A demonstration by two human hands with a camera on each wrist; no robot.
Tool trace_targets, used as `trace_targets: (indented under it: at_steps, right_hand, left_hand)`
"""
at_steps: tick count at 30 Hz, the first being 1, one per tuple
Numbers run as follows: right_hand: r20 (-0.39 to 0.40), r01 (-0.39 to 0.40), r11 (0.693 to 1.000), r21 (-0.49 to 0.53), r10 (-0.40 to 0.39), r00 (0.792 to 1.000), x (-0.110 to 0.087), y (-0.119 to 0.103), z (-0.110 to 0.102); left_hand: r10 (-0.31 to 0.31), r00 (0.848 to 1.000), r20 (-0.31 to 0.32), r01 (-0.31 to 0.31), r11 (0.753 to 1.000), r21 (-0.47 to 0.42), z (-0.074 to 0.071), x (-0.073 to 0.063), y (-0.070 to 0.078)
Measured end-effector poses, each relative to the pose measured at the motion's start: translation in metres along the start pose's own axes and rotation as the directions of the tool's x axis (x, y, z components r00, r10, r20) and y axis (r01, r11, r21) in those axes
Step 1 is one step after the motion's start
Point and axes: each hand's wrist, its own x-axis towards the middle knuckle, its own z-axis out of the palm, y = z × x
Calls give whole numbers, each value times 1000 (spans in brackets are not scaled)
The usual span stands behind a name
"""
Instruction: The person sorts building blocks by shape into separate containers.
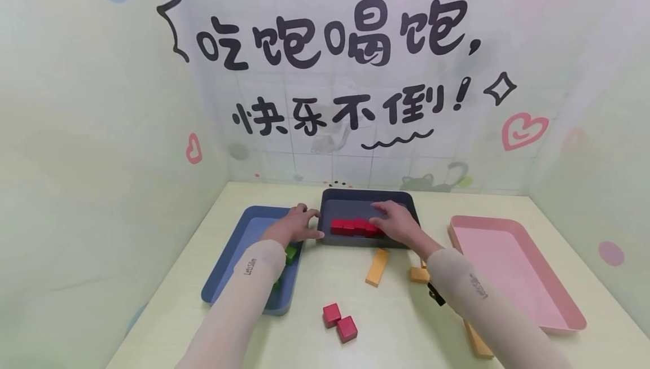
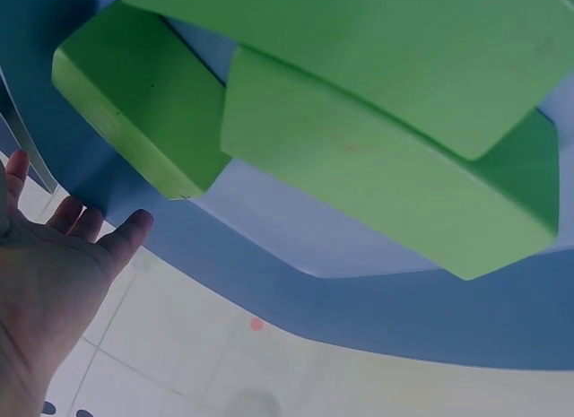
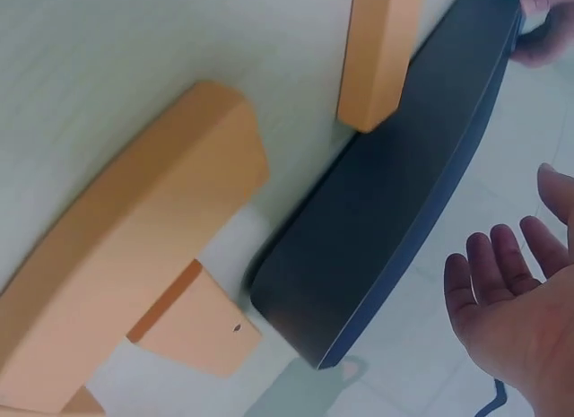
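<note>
Where they line up, red blocks (image 1: 349, 227) run left-to-right.

I count two hands: left hand (image 1: 293, 226) and right hand (image 1: 398, 224). Trays: three, being one blue tray (image 1: 219, 274), one dark tray (image 1: 350, 241) and one pink tray (image 1: 500, 262). Red cubes (image 1: 347, 329): two on the surface (image 1: 289, 343), at least four in the dark tray, where my right hand hides the row's end. Green blocks (image 2: 134, 94) in the blue tray: at least three. Orange blocks (image 1: 377, 268) on the surface: at least four.

A pale table (image 1: 396, 324) bears three trays (image 1: 508, 262), orange blocks (image 1: 377, 267) and two red cubes (image 1: 347, 329).
</note>
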Motion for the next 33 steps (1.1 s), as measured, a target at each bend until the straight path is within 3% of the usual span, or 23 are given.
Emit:
trace_targets:
  at_steps: [7,13,21,33]
  right_hand:
    - [26,37,999,37,-38,999,-17,-8,14]
    - [126,103,989,105,-116,985,-38,-25,23]
    - [271,170,964,203,-222,937,-67,-41,31]
    - [462,198,961,195,-268,846,-100,-43,44]
  left_hand:
    - [-2,1000,0,2,1000,-2,1,0,0]
    - [2,1000,-1,-2,1000,-3,0,-3,2]
    - [-9,1000,1,9,1000,-21,-1,-4,1]
    - [11,1000,-6,-11,1000,2,-1,-3,1]
